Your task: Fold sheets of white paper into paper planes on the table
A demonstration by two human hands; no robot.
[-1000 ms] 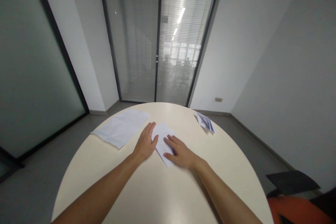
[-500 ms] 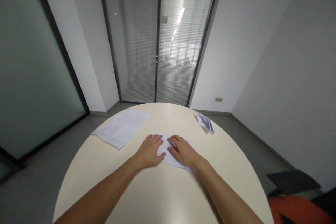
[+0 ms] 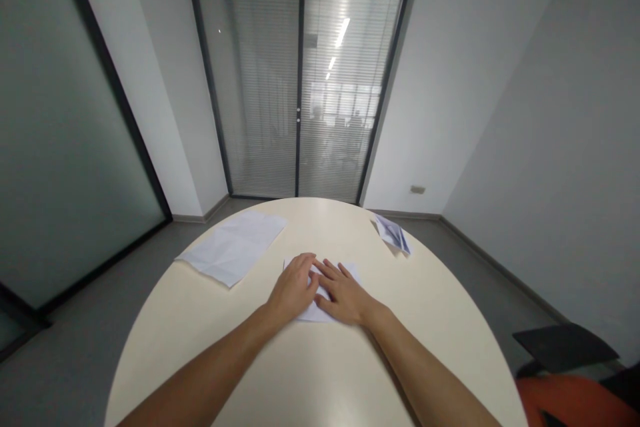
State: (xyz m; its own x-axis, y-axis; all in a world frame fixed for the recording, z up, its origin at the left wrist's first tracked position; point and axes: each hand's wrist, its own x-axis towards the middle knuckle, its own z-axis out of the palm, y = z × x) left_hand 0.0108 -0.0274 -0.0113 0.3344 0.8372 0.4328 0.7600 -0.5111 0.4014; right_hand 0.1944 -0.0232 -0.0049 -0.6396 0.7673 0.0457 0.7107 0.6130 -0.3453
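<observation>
A sheet of white paper (image 3: 314,313), seemingly folded small, lies on the round table in front of me, largely covered by both hands. My left hand (image 3: 294,288) rests on its left part, seen from the side, with fingers extended close together and the thumb apart from them. On the right part, my right hand (image 3: 345,293) lies flat with its fingers spread. The fingertips of the two hands come close together near the paper's middle; whether they touch I cannot tell.
A larger creased white sheet (image 3: 235,247) lies at the table's left edge. A folded paper with blue-grey markings (image 3: 393,235) stands near the right rim of the cream table (image 3: 320,373). An orange chair (image 3: 570,400) is at lower right, and a glass door with blinds is behind.
My left hand has turned more onto its side. My right hand has shifted slightly left, its fingers now spread flatter, and the paper under them has shifted left and turned.
</observation>
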